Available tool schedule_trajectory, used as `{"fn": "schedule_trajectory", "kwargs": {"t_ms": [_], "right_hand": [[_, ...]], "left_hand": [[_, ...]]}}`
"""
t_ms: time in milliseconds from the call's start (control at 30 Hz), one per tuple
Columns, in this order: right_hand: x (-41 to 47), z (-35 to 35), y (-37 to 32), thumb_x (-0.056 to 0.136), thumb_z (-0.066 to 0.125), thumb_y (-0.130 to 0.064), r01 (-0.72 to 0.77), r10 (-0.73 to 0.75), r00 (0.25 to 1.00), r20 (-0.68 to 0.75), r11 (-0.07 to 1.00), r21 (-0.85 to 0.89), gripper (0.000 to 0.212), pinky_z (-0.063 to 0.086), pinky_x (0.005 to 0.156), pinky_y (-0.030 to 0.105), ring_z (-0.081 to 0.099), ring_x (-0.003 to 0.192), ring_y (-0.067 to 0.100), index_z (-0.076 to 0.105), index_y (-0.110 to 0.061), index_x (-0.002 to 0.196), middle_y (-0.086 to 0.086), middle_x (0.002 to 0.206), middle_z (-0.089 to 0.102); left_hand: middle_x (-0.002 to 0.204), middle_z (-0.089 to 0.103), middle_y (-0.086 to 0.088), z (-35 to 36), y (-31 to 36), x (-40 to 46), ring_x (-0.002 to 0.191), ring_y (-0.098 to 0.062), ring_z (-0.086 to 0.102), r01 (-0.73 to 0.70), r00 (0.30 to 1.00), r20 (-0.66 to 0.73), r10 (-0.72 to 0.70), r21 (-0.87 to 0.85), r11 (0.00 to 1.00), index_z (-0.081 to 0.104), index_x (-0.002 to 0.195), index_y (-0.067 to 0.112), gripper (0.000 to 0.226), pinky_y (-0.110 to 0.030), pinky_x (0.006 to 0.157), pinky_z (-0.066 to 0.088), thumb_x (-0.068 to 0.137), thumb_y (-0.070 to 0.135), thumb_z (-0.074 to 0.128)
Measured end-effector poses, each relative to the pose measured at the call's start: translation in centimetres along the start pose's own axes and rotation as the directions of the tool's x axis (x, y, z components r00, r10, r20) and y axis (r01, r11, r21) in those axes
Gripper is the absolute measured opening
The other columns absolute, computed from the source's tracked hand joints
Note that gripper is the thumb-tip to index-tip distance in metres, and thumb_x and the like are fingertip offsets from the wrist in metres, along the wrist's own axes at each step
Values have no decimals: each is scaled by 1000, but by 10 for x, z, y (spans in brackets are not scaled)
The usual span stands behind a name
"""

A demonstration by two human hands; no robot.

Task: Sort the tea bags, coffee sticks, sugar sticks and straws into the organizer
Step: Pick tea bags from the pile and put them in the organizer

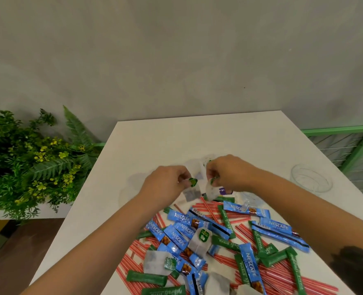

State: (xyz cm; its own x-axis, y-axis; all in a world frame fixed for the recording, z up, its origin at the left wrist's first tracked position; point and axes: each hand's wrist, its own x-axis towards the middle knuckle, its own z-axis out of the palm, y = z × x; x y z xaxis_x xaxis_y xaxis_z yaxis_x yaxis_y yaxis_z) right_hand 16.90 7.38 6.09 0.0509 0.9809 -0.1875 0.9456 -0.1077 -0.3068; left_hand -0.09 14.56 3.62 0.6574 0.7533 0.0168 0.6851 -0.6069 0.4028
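Both hands are raised over the far side of a pile on the white table [146,145]. My left hand [165,182] pinches the green tag of a tea bag [190,193] that hangs below it. My right hand [229,171] pinches another tea bag [212,191] by its green tag; more white tea bag paper shows between the hands. The pile holds blue Nescafe coffee sticks [177,235], green stevia sugar sticks [226,220], red-and-white striped straws [246,233] and loose tea bags [200,241]. A clear organizer [250,199] is partly hidden behind my right forearm.
A clear glass bowl [311,179] stands at the table's right edge. Green plants with yellow flowers [37,165] fill the floor space left of the table. A green metal railing [351,145] runs behind on the right. A grey wall rises beyond.
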Motion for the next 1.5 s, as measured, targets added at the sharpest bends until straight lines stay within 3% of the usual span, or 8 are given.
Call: {"fn": "schedule_trajectory", "kwargs": {"t_ms": [167,300,500,800,1067,1200,1367,1500], "right_hand": [[4,-32,22,80,71,-16,-48,48,993,-109,999,1,15,50,85,36,58,91,17,69,-19,94,-3,96,65],[12,-42,36,79,72,-13,-61,73,982,-177,996,69,15,50,76,33,60,83,18,64,-26,77,-5,82,65],[28,-33,47,80,71,-17,-76,82,962,-259,997,34,15,39,61,25,57,79,18,61,-28,78,-5,85,64],[50,-8,50,81,69,-20,-101,92,981,-173,994,-46,14,47,70,31,61,84,21,68,-23,95,-2,90,67],[67,10,50,79,66,-24,-101,67,987,-147,967,-232,19,41,62,28,54,74,22,65,-18,97,4,89,65],[70,17,51,82,65,-25,-124,75,980,-184,953,-276,20,32,54,26,46,71,19,69,-20,100,1,88,41],[73,19,50,82,66,-27,-175,125,969,-214,956,-237,19,22,46,21,45,67,19,70,-20,99,1,88,38],[71,20,49,83,63,-21,-191,145,965,-218,960,-207,19,28,49,22,46,69,20,69,-18,101,3,90,39]], "left_hand": [[94,66,6,-17,23,42,84,-15,56,-11,994,-109,8,-31,999,67,98,25,16,-28,71,45,87,34,61],[102,68,4,-13,38,76,92,-19,59,-14,995,-103,11,-30,999,67,99,23,17,-30,73,46,87,34,61],[99,69,3,7,51,109,93,-18,61,16,1000,-4,-16,8,1000,70,97,24,14,-28,70,44,84,27,65],[77,58,5,32,40,122,76,-17,53,38,992,111,-53,130,991,71,91,26,12,-28,65,43,82,20,66],[85,65,0,40,33,122,82,-22,60,45,993,101,-65,191,981,70,91,27,11,-27,62,41,80,28,66],[95,70,3,39,30,122,89,-20,63,47,992,111,-64,155,987,72,93,30,15,-27,66,43,78,35,70],[95,70,3,37,32,121,87,-20,63,33,998,54,-42,158,987,72,92,31,13,-27,65,44,79,31,68],[94,70,5,36,32,118,88,-20,63,34,998,42,-41,144,989,71,91,32,12,-27,64,43,79,33,69]]}}
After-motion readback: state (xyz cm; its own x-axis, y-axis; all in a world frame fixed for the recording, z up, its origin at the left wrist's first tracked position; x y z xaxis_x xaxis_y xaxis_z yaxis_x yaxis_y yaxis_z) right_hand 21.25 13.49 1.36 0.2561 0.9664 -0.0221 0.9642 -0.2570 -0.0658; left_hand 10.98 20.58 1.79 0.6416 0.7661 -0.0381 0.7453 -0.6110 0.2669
